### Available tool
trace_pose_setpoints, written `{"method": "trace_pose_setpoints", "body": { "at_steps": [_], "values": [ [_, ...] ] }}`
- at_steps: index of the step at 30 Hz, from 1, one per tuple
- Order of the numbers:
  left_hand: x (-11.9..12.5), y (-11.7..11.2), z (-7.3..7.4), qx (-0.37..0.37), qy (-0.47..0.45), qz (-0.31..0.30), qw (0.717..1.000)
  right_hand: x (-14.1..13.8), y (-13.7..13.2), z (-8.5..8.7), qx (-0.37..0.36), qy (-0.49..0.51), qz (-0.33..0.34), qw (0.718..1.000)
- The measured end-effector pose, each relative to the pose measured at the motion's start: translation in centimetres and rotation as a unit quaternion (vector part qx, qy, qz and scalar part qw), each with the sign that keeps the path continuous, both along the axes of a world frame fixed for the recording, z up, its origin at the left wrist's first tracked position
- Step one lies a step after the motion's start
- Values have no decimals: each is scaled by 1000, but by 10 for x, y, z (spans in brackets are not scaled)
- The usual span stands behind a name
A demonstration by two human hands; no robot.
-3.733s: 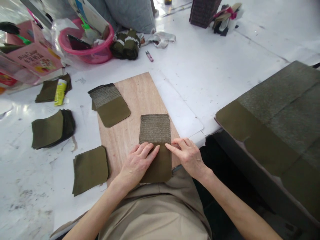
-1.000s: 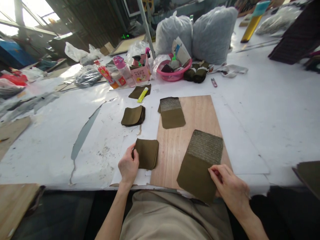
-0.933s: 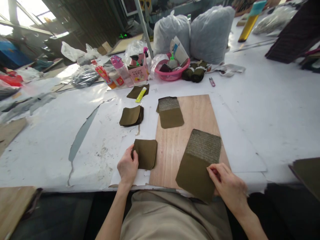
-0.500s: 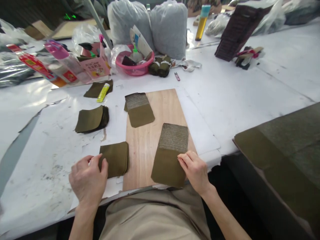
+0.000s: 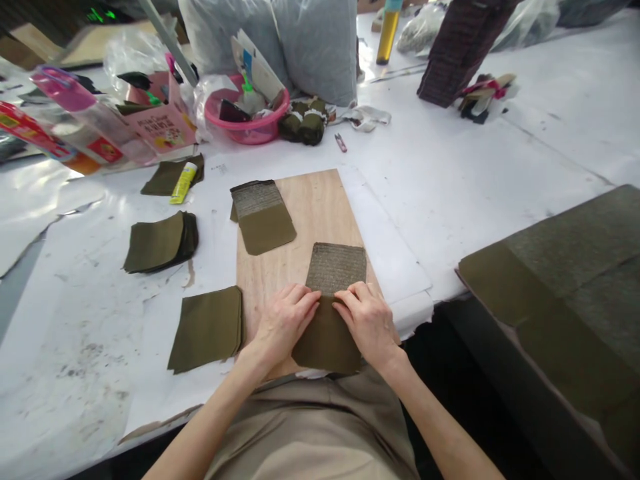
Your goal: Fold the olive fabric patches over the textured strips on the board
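Note:
A flat pouch (image 5: pixel 334 268), with a woven grey top and an olive cloth lower half, lies on a wooden board (image 5: pixel 305 213) at the table's near edge. My left hand (image 5: pixel 283 321) and my right hand (image 5: pixel 369 320) rest on it where the olive cloth meets the woven part. The fingers of both lie flat and nearly touch at the tips. A second finished pouch (image 5: pixel 261 215) lies at the board's far left corner. One olive cloth square (image 5: pixel 207 327) sits just left of my left hand.
A stack of olive squares (image 5: pixel 157 241) and a yellow glue tube (image 5: pixel 181 184) lie further left. A pink basin (image 5: pixel 247 119), boxes and grey bags crowd the back. A large olive and grey panel (image 5: pixel 570 280) fills the right.
My left hand left the olive square and came onto the pouch beside my right hand. The pouch turned straight on the board. The view swung right and down.

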State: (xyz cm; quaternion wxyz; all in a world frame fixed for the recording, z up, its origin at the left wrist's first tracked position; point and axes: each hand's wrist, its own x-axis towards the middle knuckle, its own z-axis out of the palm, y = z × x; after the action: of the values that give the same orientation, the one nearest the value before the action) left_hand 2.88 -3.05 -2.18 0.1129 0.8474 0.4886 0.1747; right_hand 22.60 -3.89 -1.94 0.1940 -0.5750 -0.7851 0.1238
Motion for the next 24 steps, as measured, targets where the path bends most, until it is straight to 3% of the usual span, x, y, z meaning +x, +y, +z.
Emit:
{"method": "trace_pose_setpoints", "body": {
  "at_steps": [5, 9, 15, 18, 24],
  "values": [
    [-1, 7, -5, -21, -3, 11, 1000, -1, 3, 1, -5, 5, 6, 1000],
    [-1, 10, 0, -38, 8, 22, 999, 1, 3, 1, 15, 21, 18, 1000],
    [-2, 17, 8, -70, 39, 19, 997, 4, 4, 1, 36, 38, 94, 994],
    [-2, 17, 8, -50, 40, 17, 998, 5, 5, 1, 39, 44, 115, 992],
    [2, 17, 14, -4, 41, -42, 998, 5, 5, 3, 29, 52, 117, 991]
  ]
}}
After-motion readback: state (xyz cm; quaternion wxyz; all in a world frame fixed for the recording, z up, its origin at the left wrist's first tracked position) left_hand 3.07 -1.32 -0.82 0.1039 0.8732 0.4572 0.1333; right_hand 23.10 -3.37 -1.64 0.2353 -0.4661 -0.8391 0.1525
